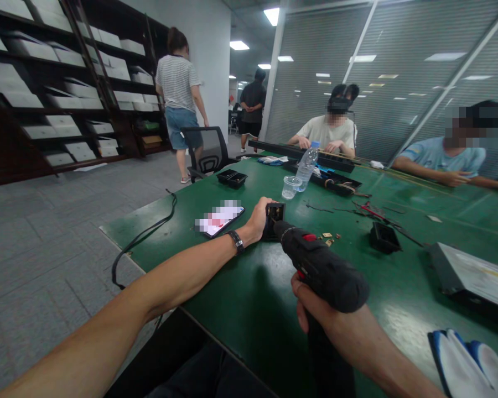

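Note:
My right hand (pixel 315 301) is wrapped round the grip of a black cordless drill (pixel 327 268) with red details. The drill's front end points away from me, at the open side of a small black box (pixel 275 213). My left hand (pixel 257 221), a watch on its wrist, grips that box from the left and holds it on its side on the table. Inside the box are small brass-coloured parts. Whether the bit touches them I cannot tell. Several small brass-coloured pieces (pixel 327 236) lie right of the box. A phone (pixel 222 218) with a lit screen lies left of my left hand.
On the green table (pixel 240 298) stand a plastic bottle (pixel 307 166), a clear cup (pixel 290 188) and black boxes (pixel 385 237). A metal-topped case (pixel 477 276) and gloves (pixel 468 359) lie at right. A black cable (pixel 145 232) crosses the left edge. Two people sit across; others stand beyond.

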The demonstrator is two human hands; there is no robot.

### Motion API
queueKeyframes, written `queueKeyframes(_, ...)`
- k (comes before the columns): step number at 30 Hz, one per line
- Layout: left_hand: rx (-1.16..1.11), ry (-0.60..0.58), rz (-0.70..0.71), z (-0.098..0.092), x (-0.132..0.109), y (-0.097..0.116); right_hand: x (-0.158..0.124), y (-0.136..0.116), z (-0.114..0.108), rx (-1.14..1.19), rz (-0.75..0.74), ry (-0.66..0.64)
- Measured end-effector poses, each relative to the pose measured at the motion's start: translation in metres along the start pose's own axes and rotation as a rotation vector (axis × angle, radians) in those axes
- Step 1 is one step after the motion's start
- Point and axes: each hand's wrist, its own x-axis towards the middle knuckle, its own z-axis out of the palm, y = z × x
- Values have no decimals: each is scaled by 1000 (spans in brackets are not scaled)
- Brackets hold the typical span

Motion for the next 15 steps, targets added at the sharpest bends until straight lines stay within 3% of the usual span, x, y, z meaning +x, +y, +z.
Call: queueKeyframes(15,-4,-20,0,-1,0,-1,1,-4,-3,6,-6,-19)
